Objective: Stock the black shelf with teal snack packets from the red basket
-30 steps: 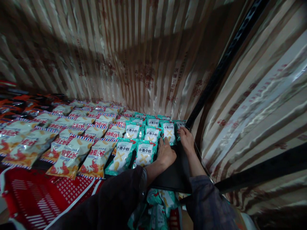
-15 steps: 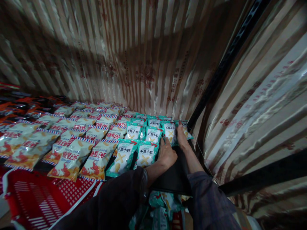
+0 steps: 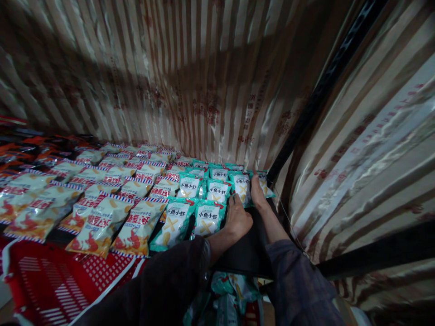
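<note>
A teal-and-white snack bag [image 3: 242, 186] stands between my two hands in the right part of the shelf. My left hand [image 3: 239, 218] is at its lower left side, fingers bent against it and partly hidden. Along its right edge lies my right hand [image 3: 258, 192], thumb side up, its fingers mostly out of sight. Together the hands grip the bag from both sides. Another teal bag [image 3: 263, 182] sits just right of my right hand, beside the post. Left of my left hand, a front-row teal bag [image 3: 208, 218] leans back in its row with several others.
Rows of white-and-orange snack bags [image 3: 136, 222] fill the shelf's left, with dark orange bags [image 3: 20, 151] beyond. A red basket [image 3: 50, 280] is below at left. More teal bags [image 3: 234, 287] lie beneath the black shelf [image 3: 246, 251]. A black post [image 3: 306, 113] rises at right before striped sheeting [image 3: 204, 68].
Almost nothing differs. The bag and both hands appear shifted very slightly to the right, and the hands keep the same hold.
</note>
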{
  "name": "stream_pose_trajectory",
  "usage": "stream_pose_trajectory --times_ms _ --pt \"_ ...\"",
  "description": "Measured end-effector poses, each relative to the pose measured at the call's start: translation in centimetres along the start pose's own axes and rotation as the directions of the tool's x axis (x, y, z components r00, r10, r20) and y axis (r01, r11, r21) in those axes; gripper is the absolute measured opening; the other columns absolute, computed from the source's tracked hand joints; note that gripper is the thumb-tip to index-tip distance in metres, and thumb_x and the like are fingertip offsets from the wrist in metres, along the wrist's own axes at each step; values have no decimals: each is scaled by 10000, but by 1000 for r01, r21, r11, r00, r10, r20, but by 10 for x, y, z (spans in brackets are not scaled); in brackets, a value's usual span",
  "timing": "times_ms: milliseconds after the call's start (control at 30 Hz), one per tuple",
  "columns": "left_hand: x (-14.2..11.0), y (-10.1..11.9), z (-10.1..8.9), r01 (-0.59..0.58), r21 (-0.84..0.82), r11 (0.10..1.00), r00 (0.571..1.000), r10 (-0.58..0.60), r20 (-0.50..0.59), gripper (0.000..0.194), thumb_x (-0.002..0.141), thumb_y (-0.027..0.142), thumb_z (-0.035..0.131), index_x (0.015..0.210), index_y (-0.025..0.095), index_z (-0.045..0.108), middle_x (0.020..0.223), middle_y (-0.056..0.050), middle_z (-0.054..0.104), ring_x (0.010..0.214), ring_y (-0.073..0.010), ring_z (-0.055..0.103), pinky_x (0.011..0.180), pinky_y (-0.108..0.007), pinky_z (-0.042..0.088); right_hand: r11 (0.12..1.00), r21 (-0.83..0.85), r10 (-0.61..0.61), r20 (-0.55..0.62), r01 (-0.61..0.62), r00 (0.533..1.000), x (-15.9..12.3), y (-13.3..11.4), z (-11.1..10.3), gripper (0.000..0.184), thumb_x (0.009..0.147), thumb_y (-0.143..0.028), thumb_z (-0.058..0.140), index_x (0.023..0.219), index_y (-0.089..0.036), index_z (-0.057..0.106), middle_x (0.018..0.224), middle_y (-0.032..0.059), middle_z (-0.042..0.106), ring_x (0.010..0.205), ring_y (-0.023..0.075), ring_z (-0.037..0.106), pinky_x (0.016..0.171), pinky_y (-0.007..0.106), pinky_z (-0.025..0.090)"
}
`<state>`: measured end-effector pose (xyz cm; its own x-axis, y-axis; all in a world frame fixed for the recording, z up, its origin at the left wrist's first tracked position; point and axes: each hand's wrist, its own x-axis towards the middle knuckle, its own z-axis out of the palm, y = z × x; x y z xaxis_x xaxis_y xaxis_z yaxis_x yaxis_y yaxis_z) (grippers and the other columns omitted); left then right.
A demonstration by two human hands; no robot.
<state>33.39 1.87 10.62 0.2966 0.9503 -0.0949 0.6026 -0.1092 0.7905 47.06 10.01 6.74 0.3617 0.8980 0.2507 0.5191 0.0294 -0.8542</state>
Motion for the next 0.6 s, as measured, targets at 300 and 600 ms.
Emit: stream_pose_trajectory --times_ms 300,600 --pt "3 0 2 -5 6 1000 1000 5 -23 756 748 92 519 1458 0 274 1562 -216 243 1466 -263 205 1199 -302 181 998 59 39 -18 -38 999 -9 -3 -2 794 908 -678 99 1479 -179 333 1554 69 339 1470 179 212 1199 363 168" --pt "5 -1 4 3 28 1000 1000 -3 -13 782 757 105 514 1467 -46 223 1565 -244 206 1465 -281 203 1195 -312 191 998 -20 65 -3 -65 998 -18 -11 1 838 893 -685 45 1485 -153 308 1569 81 302 1467 168 214 1194 325 148"
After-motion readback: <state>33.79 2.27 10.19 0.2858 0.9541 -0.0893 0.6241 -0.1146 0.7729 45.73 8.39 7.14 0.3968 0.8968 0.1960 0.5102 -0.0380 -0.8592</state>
